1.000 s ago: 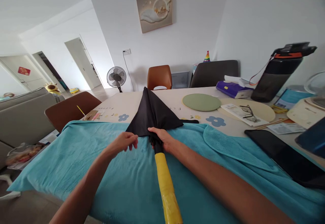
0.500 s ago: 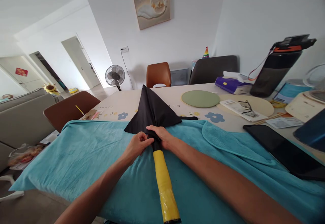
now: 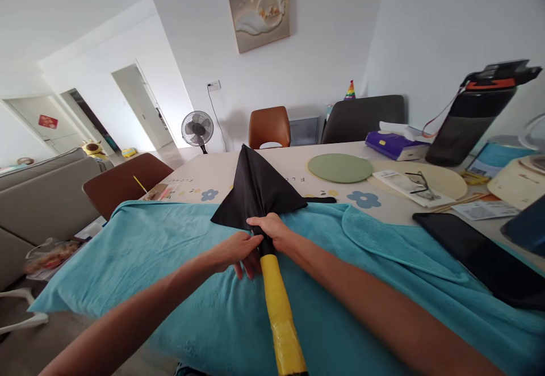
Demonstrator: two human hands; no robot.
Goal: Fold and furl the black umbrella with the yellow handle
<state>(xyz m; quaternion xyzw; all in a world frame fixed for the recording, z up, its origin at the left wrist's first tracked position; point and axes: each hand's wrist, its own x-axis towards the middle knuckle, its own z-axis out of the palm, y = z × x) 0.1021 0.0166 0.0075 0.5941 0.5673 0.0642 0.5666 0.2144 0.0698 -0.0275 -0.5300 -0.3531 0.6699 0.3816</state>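
Note:
A long yellow-wrapped handle (image 3: 277,302) points toward me, with clear plastic film near its lower end. At its far end a black cloth (image 3: 255,191) spreads into a triangle and gathers at the handle's black neck (image 3: 266,246). My right hand (image 3: 272,230) is closed round the gathered cloth from the right, its thumb lying across the top. From the left, my left hand (image 3: 240,249) pinches at the neck with thumb and forefinger, while its other fingers hang loose below. What lies inside the cloth is hidden. A turquoise blanket (image 3: 170,251) lies beneath everything.
On the right are a black tablet (image 3: 477,257), glasses (image 3: 419,183) on a paper, a dark bottle (image 3: 470,120) and a purple tissue pack (image 3: 395,145). A green round mat (image 3: 339,167) lies farther back. Beyond the table (image 3: 204,174) stand chairs and a fan (image 3: 198,129).
My left hand has turned and moved slightly right and down at the neck, its lower fingers now showing. My right hand keeps its hold. The whole view has shifted slightly.

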